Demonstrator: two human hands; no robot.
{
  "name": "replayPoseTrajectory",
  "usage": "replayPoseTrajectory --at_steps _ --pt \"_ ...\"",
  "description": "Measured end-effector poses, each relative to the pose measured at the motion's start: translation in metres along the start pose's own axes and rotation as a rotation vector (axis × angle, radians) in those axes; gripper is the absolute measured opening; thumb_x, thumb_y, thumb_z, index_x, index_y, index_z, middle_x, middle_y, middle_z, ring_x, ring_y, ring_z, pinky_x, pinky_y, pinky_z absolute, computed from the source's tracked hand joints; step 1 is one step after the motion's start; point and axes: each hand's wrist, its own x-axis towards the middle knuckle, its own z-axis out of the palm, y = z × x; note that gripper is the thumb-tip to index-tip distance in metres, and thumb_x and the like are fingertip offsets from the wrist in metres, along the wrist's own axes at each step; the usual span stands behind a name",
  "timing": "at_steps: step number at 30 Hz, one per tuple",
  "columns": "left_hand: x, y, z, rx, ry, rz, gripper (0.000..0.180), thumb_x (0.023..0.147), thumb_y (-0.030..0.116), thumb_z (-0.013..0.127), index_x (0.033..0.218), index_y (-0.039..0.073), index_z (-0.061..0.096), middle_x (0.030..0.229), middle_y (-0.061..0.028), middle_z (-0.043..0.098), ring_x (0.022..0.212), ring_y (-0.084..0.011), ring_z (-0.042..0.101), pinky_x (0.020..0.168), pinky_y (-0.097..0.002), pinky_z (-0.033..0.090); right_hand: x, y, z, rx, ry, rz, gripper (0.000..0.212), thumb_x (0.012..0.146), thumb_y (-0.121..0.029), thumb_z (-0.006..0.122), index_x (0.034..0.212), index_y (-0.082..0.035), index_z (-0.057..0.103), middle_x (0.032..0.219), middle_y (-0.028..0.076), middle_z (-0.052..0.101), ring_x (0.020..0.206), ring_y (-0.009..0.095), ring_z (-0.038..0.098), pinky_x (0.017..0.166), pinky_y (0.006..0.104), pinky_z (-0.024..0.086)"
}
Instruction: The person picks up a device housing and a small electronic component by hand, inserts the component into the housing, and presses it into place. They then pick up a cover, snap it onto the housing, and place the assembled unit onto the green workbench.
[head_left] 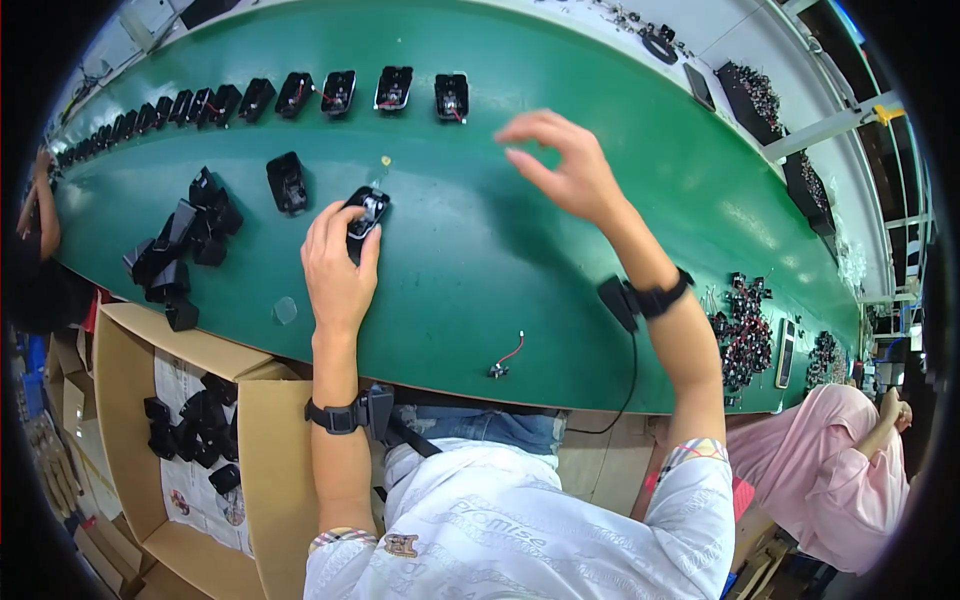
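Observation:
My left hand (338,255) grips a black plastic housing (368,212) on the green table, its fingers and thumb around the near end. Inside the housing something shiny shows, partly hidden by the fingers. Raised over the table to the right, my right hand (562,160) has fingers and thumb apart with nothing between them. An open black housing (287,184) lies left of the held one. Beyond my hands, a housing with a red wire (451,98) stands at the right end of a long row of similar housings.
Black housings are heaped (190,235) at the left, above a cardboard box (255,480) holding more. A small part with a red wire (500,368) lies near the front edge. Wired parts (745,335) are piled at the right, beside a phone-like device (786,352). People sit at both sides.

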Motion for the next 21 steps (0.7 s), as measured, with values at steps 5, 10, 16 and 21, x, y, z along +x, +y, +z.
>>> replayPoseTrajectory --at_steps 5,10,16,21 --pt "0.007 0.011 -0.006 -0.143 -0.054 -0.063 0.051 0.087 0.016 0.077 0.133 0.006 0.056 0.120 -0.0192 0.068 0.110 -0.0389 0.064 0.096 -0.0445 0.049 -0.083 -0.096 -0.009 0.267 -0.407 -0.076 0.021 0.085 -0.011 0.077 0.105 -0.008 0.074 0.103 0.006 0.070 0.091 0.026 0.068 0.076 0.0343 0.055" --pt "0.006 0.019 -0.001 -0.332 -0.077 -0.136 0.066 0.083 0.008 0.081 0.140 0.006 0.049 0.122 -0.0183 0.071 0.108 -0.0318 0.069 0.094 -0.0383 0.054 -0.131 -0.104 0.030 0.067 -0.514 -0.090 0.029 0.081 -0.019 0.080 0.105 -0.012 0.067 0.104 0.004 0.065 0.093 0.026 0.063 0.083 0.0377 0.052" --pt "0.029 0.049 -0.011 -0.875 -0.286 -0.235 0.058 0.081 0.002 0.079 0.134 0.004 0.056 0.119 -0.0102 0.070 0.103 -0.0200 0.069 0.090 -0.0325 0.054 -0.107 -0.093 0.017 0.494 -0.210 0.227 0.018 0.089 -0.004 0.074 0.102 -0.005 0.061 0.113 0.010 0.073 0.101 0.021 0.069 0.084 0.0331 0.053" --pt "0.070 0.092 0.003 -0.814 -0.589 0.058 0.052 0.077 0.000 0.078 0.127 0.006 0.062 0.116 -0.0041 0.068 0.099 -0.0155 0.064 0.081 -0.0291 0.051 -0.114 -0.062 0.002 0.440 0.112 0.268 0.025 0.085 0.000 0.079 0.104 -0.003 0.064 0.104 0.010 0.071 0.091 0.015 0.066 0.078 0.0278 0.051"
